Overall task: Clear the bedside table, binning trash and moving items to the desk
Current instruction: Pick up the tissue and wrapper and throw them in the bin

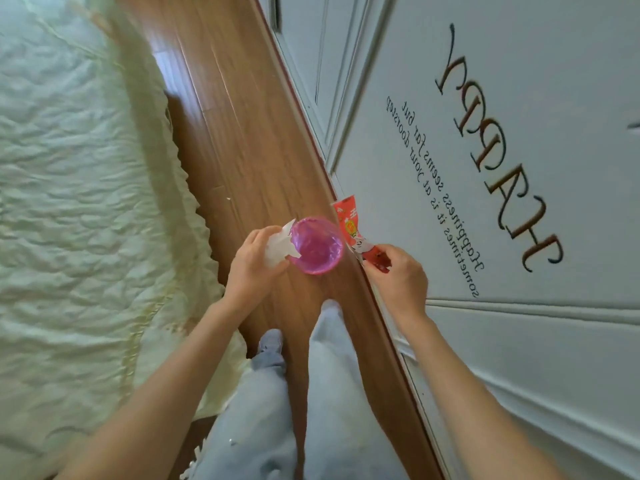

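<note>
Gripping crumpled tissue, left hand hides the bin rim.

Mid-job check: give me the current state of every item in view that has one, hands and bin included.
left hand: closed on the white tissue, beside the bin's rim
white tissue: crumpled, held at the bin's edge, not yet dropped
right hand: pinching the red wrapper
red wrapper: torn open, held up near the wall, outside the bin
bin: upright on the floor, lined with a pink bag, looks empty
</note>
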### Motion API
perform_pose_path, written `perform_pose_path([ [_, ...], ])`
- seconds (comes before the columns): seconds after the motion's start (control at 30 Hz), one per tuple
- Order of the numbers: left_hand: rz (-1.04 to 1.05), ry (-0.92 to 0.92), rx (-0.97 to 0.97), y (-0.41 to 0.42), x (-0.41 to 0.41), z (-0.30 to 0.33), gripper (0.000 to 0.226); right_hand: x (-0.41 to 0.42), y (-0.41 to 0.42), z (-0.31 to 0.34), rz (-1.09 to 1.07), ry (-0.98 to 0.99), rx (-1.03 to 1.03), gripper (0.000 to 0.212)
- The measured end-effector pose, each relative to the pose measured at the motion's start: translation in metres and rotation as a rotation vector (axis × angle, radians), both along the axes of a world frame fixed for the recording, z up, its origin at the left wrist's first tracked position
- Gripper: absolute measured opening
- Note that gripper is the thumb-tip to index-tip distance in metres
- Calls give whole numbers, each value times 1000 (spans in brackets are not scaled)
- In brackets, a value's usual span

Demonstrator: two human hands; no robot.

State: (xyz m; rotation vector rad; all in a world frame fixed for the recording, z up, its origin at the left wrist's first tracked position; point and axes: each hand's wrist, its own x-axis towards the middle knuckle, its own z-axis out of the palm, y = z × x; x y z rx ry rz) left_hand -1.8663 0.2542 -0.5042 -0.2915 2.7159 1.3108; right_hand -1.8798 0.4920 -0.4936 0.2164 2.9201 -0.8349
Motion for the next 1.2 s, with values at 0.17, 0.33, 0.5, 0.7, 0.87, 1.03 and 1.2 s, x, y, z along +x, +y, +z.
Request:
perform_pose_path([
  [0.17,147,-63,28,34,-38,-57,52,-59,19,-52,69,-90,-29,19],
  [0.33,212,-147,51,59,-61,-142,54,-89,26,-128,97,-163,-62,13],
  [0.5,219,-237,71,73,-82,-250,55,-113,25,-220,90,-217,-66,16],
  [0.7,235,-341,59,78,-99,-365,54,-128,23,-312,43,-267,-47,17],
  [0.87,181,-436,54,94,-102,-450,54,-120,30,-372,12,-309,-26,16],
  [1.03,129,-467,57,97,-107,-483,72,-113,35,-401,-11,-357,20,17],
  [1.2,16,-362,-190,78,-107,-469,59,-119,27,-409,33,-422,101,20],
])
